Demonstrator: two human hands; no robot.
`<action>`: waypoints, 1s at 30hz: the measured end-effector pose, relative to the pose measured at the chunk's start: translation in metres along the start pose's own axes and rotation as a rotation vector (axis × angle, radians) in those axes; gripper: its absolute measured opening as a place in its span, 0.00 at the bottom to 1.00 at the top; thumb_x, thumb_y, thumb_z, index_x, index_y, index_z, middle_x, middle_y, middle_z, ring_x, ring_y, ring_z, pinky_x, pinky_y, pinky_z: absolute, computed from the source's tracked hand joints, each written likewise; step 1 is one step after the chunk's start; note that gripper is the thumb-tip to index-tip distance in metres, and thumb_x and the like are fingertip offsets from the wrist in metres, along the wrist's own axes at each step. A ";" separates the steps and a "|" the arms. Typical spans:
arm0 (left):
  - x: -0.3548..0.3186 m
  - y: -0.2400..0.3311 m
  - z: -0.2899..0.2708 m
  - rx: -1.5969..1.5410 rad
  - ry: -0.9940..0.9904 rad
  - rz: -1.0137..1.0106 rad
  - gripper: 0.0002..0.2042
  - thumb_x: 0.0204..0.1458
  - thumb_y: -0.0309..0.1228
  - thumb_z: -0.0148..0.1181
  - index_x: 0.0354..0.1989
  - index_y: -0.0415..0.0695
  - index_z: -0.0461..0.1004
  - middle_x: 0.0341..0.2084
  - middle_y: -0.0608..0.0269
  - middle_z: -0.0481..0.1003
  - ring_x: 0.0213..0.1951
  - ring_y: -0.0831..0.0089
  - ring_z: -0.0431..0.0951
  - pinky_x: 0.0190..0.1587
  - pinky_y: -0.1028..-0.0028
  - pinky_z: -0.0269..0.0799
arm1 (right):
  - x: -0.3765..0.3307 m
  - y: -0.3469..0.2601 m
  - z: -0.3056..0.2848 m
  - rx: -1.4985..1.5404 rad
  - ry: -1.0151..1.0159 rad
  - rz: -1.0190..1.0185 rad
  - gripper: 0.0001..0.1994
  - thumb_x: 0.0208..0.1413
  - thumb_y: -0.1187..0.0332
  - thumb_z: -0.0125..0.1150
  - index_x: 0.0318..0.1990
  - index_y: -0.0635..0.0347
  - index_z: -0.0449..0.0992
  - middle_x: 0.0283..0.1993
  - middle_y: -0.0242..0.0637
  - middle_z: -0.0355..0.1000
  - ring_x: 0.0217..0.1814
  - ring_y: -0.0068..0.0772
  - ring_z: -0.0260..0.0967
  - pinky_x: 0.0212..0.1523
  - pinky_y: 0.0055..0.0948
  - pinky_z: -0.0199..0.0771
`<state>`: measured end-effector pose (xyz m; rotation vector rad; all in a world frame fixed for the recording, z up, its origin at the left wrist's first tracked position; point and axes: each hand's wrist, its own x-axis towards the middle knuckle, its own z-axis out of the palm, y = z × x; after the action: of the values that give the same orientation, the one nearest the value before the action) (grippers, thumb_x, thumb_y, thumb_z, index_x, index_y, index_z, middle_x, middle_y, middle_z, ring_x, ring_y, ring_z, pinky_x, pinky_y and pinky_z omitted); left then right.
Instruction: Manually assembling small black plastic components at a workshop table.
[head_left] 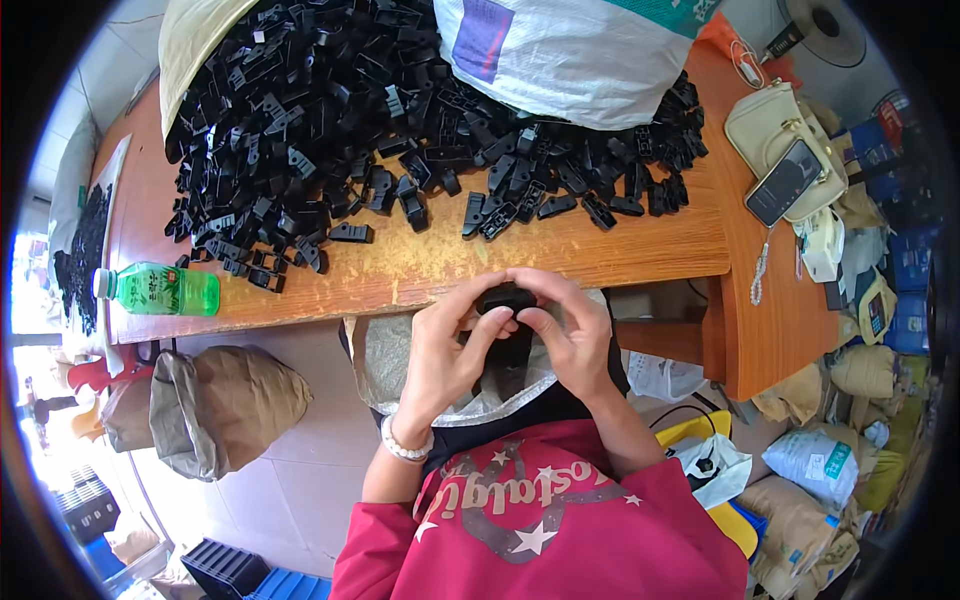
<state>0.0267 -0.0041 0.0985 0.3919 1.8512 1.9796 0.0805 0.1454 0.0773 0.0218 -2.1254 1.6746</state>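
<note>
While hands [505, 335] hide it, black part [503, 299] unclear

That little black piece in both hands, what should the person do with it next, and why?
Probably let the black plastic piece drop into the open sack right under it. Both the left hand and the right hand pinch it just past the table edge, above the sack's mouth, and a big pile of black parts lies within reach for another one.
</note>
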 end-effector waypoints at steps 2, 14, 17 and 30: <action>-0.003 -0.003 0.000 0.275 0.031 0.204 0.14 0.53 0.19 0.58 0.48 0.36 0.72 0.31 0.55 0.79 0.31 0.73 0.82 0.35 0.77 0.76 | 0.001 -0.003 0.004 0.344 0.021 0.178 0.24 0.52 0.83 0.60 0.58 0.64 0.66 0.50 0.40 0.72 0.48 0.26 0.70 0.50 0.27 0.70; -0.005 -0.034 -0.008 0.373 0.107 0.421 0.18 0.51 0.14 0.57 0.51 0.35 0.68 0.33 0.54 0.78 0.28 0.72 0.82 0.31 0.78 0.76 | -0.002 0.010 0.018 0.318 0.024 0.195 0.23 0.49 0.86 0.59 0.55 0.64 0.68 0.50 0.38 0.70 0.47 0.25 0.68 0.50 0.23 0.69; -0.006 -0.038 -0.005 0.367 0.164 0.471 0.18 0.49 0.17 0.60 0.50 0.37 0.69 0.32 0.53 0.78 0.26 0.71 0.82 0.29 0.77 0.75 | -0.006 0.014 0.021 0.155 0.049 0.149 0.21 0.49 0.86 0.59 0.52 0.65 0.70 0.47 0.38 0.70 0.45 0.25 0.69 0.48 0.24 0.70; 0.064 -0.024 -0.042 0.960 0.431 0.509 0.14 0.49 0.29 0.65 0.43 0.41 0.72 0.37 0.56 0.71 0.27 0.65 0.76 0.27 0.70 0.72 | 0.023 0.019 -0.007 -0.220 -0.031 0.018 0.06 0.50 0.77 0.63 0.37 0.67 0.79 0.37 0.43 0.74 0.42 0.39 0.73 0.44 0.31 0.71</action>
<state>-0.0471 -0.0104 0.0669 0.8062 3.1879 1.3301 0.0566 0.1630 0.0694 -0.0374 -2.3275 1.4492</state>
